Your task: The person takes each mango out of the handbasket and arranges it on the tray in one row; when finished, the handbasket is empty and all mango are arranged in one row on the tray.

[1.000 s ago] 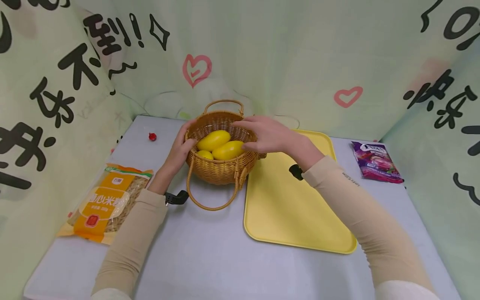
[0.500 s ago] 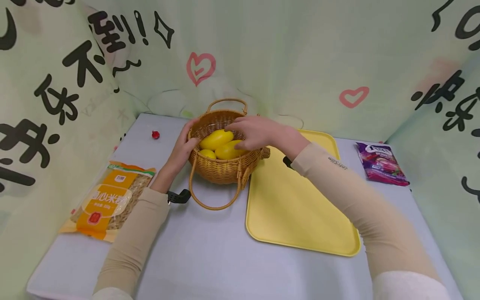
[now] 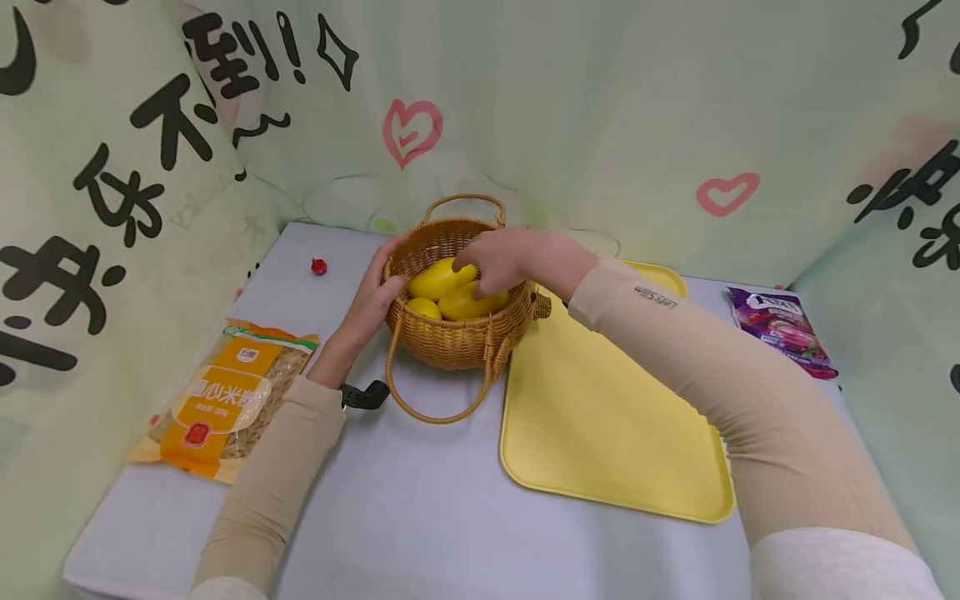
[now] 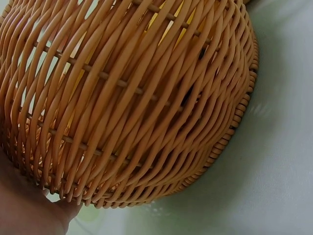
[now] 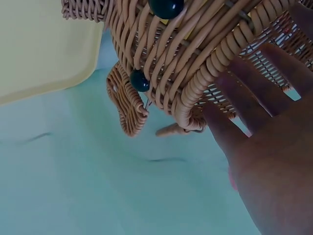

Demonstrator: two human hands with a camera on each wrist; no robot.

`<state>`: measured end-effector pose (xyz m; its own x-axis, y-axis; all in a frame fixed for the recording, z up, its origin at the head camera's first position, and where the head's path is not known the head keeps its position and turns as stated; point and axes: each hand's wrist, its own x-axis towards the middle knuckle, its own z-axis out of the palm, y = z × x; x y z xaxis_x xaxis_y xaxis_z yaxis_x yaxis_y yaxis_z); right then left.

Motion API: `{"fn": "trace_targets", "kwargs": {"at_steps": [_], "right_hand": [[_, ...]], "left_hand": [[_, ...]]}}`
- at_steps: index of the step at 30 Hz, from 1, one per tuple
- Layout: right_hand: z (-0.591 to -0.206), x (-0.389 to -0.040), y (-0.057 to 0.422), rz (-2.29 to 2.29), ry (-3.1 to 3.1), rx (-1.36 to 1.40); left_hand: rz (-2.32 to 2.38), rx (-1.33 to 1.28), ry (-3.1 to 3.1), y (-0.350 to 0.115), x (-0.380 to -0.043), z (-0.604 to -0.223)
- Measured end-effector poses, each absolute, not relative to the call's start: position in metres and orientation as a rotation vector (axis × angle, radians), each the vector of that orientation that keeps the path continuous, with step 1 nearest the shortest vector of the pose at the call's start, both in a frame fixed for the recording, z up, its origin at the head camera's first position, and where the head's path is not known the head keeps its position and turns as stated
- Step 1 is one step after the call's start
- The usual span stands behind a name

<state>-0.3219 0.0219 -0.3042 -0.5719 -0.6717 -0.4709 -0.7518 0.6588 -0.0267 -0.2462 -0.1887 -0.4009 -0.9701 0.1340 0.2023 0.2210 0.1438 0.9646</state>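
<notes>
A round wicker basket (image 3: pixel 453 343) stands toward the back of the table, one handle up behind and the other hanging in front. In it lie smooth yellow fruits that look like mangoes: an upper one (image 3: pixel 431 279), a lower one (image 3: pixel 467 305) and a smaller visible part of another (image 3: pixel 424 308). My left hand (image 3: pixel 372 298) holds the basket's left rim, thumb over the edge. Over the opening, my right hand (image 3: pixel 510 257) reaches in from the right, its fingers at the mangoes. In the right wrist view its fingers (image 5: pixel 242 93) look spread and fairly straight; their tips are partly hidden.
Right of the basket lies a yellow tray (image 3: pixel 615 433). A purple snack bag (image 3: pixel 783 329) is at the far right, partly behind the right sleeve. An orange-and-clear food bag (image 3: pixel 225 400) lies at left. A small red object (image 3: pixel 318 267) sits at the back left.
My right hand has moved left and deeper into the basket, closer onto the mangoes. The left hand keeps its hold on the rim. The whole view has shifted slightly.
</notes>
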Motion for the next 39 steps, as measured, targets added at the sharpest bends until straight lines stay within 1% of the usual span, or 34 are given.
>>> {"fn": "trace_targets", "kwargs": {"at_steps": [12,21,32,39], "right_hand": [[-0.316,-0.334,0.009,0.238,2.334,-1.083],[-0.323,-0.34,-0.009,0.256,2.258,-1.086],[-0.326,-0.344,-0.03,0.288,2.161,-1.155],[-0.329,-0.345,-0.031,0.364,2.117,-1.087]], "left_hand": [[-1.993,-0.339,-2.306,-0.189,-0.25,-0.406],[-2.001,-0.341,-2.31,-0.188,-0.243,-0.404],[-2.003,-0.375,-2.312,-0.186,-0.246,-0.403],[-1.984,-0.34,-2.323,-0.19,-0.245,-0.403]]}}
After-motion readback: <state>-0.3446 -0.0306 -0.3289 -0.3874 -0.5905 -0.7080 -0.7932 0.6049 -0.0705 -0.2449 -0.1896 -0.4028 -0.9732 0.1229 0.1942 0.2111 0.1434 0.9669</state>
